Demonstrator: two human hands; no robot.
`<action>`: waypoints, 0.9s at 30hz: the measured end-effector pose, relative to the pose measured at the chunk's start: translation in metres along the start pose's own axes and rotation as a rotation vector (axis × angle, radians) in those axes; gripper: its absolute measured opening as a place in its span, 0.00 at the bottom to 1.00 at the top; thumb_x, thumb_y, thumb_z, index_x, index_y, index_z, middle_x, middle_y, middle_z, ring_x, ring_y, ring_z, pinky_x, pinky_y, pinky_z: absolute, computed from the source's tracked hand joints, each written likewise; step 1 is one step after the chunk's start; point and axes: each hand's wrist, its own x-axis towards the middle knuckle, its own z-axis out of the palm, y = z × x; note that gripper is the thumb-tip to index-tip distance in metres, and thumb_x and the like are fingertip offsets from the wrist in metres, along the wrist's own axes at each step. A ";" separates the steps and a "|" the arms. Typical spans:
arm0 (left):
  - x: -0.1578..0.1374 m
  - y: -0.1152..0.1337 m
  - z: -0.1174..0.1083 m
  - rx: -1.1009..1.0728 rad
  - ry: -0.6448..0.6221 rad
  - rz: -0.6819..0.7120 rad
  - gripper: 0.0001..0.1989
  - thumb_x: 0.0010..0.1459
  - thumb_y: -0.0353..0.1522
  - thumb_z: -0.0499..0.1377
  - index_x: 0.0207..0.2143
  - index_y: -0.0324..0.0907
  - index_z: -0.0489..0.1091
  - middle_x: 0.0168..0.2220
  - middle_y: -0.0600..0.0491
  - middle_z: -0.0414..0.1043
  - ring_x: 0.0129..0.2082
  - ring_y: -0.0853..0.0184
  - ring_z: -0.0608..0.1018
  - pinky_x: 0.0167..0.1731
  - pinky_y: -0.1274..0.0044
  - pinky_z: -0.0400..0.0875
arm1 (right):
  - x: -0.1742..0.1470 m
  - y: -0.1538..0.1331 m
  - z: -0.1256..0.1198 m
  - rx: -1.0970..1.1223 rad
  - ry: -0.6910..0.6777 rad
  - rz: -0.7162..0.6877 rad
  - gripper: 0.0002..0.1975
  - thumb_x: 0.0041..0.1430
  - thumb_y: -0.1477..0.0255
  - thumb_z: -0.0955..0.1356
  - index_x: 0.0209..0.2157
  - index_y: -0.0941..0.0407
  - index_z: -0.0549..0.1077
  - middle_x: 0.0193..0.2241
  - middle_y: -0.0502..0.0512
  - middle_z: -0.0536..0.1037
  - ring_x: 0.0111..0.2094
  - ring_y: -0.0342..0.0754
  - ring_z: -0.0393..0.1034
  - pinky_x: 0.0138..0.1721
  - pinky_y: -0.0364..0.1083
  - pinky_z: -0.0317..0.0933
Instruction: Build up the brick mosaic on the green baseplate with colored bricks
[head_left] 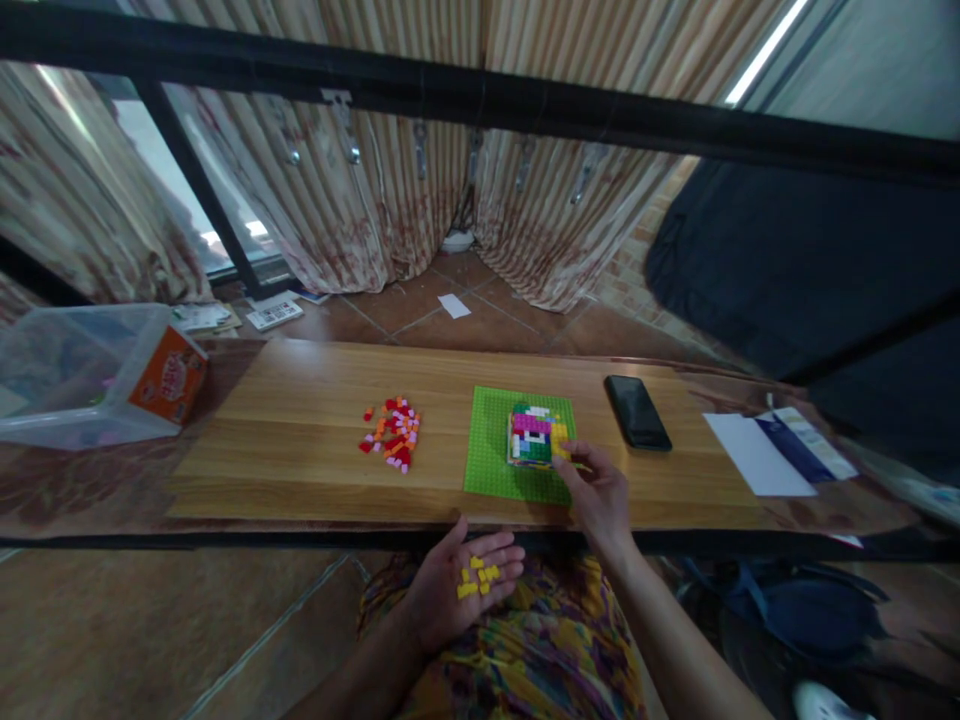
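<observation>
My left hand [469,578] lies palm up below the table's front edge, its fingers stretched out, carrying several small yellow toy bricks [478,577] in the palm. On a green studded baseplate [489,450] stands a low block of many-coloured toy bricks [531,438], with pink, white, green and yellow parts on top. My right hand [598,492] reaches over the plate's right side. Its thumb and index finger pinch at the yellow bricks on the block's right edge; the fingertips partly hide what they grip. To the left is a loose pile of red, orange and pink bricks [396,432].
A black phone [637,412] rests right of the baseplate on the wooden board [315,400]. Papers [757,455] lie farther right. A clear plastic box [82,375] with an orange label stands at the left. A dark bar [480,95] crosses above the table.
</observation>
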 end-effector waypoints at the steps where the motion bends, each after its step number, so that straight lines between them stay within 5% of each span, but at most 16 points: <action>1: -0.001 0.000 0.000 0.001 0.006 0.010 0.31 0.59 0.46 0.47 0.53 0.28 0.62 0.50 0.36 0.68 0.46 0.59 0.73 0.52 0.68 0.57 | 0.002 -0.002 0.000 -0.051 -0.005 -0.016 0.20 0.47 0.60 0.69 0.40 0.57 0.71 0.39 0.58 0.74 0.37 0.49 0.69 0.36 0.49 0.65; 4: -0.002 0.000 0.001 0.003 0.010 0.040 0.31 0.59 0.46 0.47 0.52 0.27 0.63 0.48 0.36 0.69 0.45 0.59 0.74 0.51 0.68 0.58 | 0.011 -0.011 0.006 -0.241 -0.033 -0.097 0.27 0.50 0.59 0.67 0.49 0.59 0.67 0.41 0.63 0.74 0.40 0.53 0.70 0.40 0.53 0.64; 10: -0.003 -0.002 0.002 -0.006 0.032 0.064 0.29 0.58 0.45 0.49 0.49 0.28 0.67 0.44 0.38 0.72 0.41 0.60 0.75 0.48 0.69 0.61 | 0.031 -0.014 0.017 -0.521 -0.111 -0.180 0.24 0.55 0.68 0.63 0.54 0.58 0.63 0.46 0.64 0.73 0.46 0.57 0.69 0.47 0.57 0.61; 20: -0.003 -0.002 0.003 -0.008 0.065 0.077 0.28 0.57 0.44 0.51 0.47 0.28 0.68 0.42 0.38 0.73 0.39 0.60 0.76 0.44 0.71 0.63 | 0.094 -0.018 0.006 -0.321 -0.687 -0.384 0.24 0.55 0.76 0.61 0.54 0.51 0.64 0.50 0.51 0.72 0.50 0.50 0.67 0.53 0.51 0.59; 27: -0.005 -0.003 0.006 0.013 0.091 0.076 0.26 0.58 0.43 0.51 0.47 0.28 0.68 0.42 0.37 0.73 0.39 0.60 0.76 0.43 0.71 0.64 | 0.109 -0.033 0.032 -0.313 -0.864 -0.377 0.24 0.53 0.79 0.61 0.53 0.51 0.67 0.49 0.51 0.73 0.48 0.49 0.69 0.51 0.50 0.60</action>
